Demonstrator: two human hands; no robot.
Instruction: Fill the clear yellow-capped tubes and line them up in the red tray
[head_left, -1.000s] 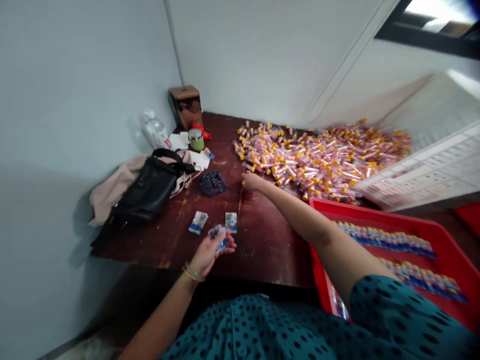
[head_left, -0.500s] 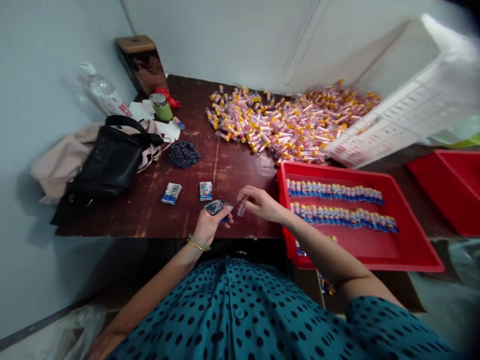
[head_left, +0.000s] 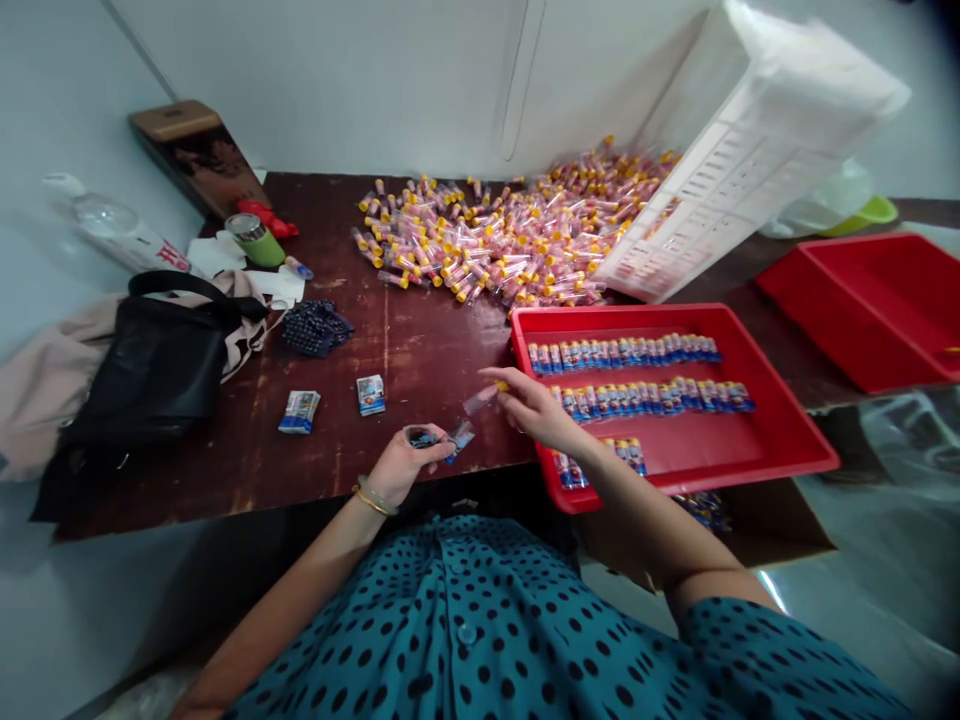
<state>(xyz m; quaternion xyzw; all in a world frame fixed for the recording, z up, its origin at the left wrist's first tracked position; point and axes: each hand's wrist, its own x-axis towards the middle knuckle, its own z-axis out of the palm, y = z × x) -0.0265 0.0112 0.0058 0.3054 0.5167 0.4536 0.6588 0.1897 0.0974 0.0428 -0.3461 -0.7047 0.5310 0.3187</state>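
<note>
My left hand (head_left: 405, 462) is at the near edge of the dark wooden table (head_left: 420, 350), closed on a small stack of printed stickers (head_left: 450, 440). Just to its right, my right hand (head_left: 529, 405) pinches a clear tube with a yellow cap (head_left: 480, 400). A big heap of similar yellow-capped tubes (head_left: 495, 240) lies at the back of the table. To my right a red tray (head_left: 780, 440) holds rows of labelled tubes (head_left: 622, 352). Two small sticker packs (head_left: 300, 411) (head_left: 370, 394) lie on the table left of my hands.
A white crate (head_left: 735, 170) lies tipped against the heap. A second red tray (head_left: 870, 310) sits at the far right. On the left are a black handbag (head_left: 142, 370), a beige cloth, a water bottle (head_left: 112, 225), a green cup (head_left: 253, 238), a dark pouch (head_left: 315, 328) and a brown box (head_left: 195, 155).
My right hand reached to the tube heap, then came back to my left hand holding one tube. My head turned right and down, bringing the red trays into view.
</note>
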